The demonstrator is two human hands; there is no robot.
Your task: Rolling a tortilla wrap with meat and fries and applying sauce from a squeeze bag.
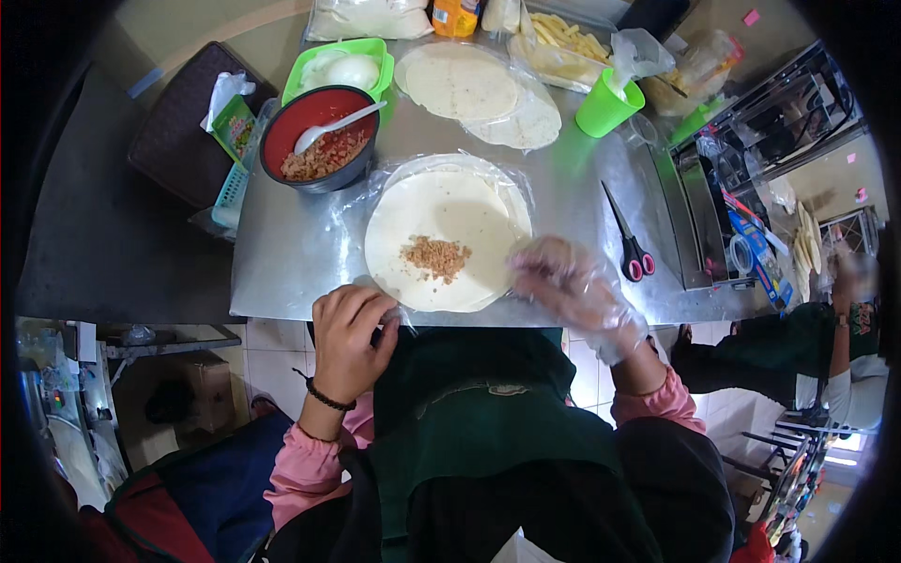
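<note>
A round flat tortilla [436,204] lies on clear plastic film [524,186] at the front of the metal table, with a small heap of brown crumbled filling [436,258] on its near half. At its near left edge is my bare left hand [355,331], fingers curled. Its fingertips meet the film at the table's rim; whether they pinch it is unclear. My right hand [574,288] wears a clear plastic glove and hovers by the tortilla's right edge, blurred by motion. Behind to the left, a black bowl with a red inside [281,130] holds more filling and a white spoon [338,127].
Black scissors [630,243] lie right of the tortilla. Further back are more tortillas [457,81], a green cup [611,105], a green container [383,60] and a tray of cut fries [570,39]. A metal appliance [693,218] borders the right. Another person [841,359] stands far right.
</note>
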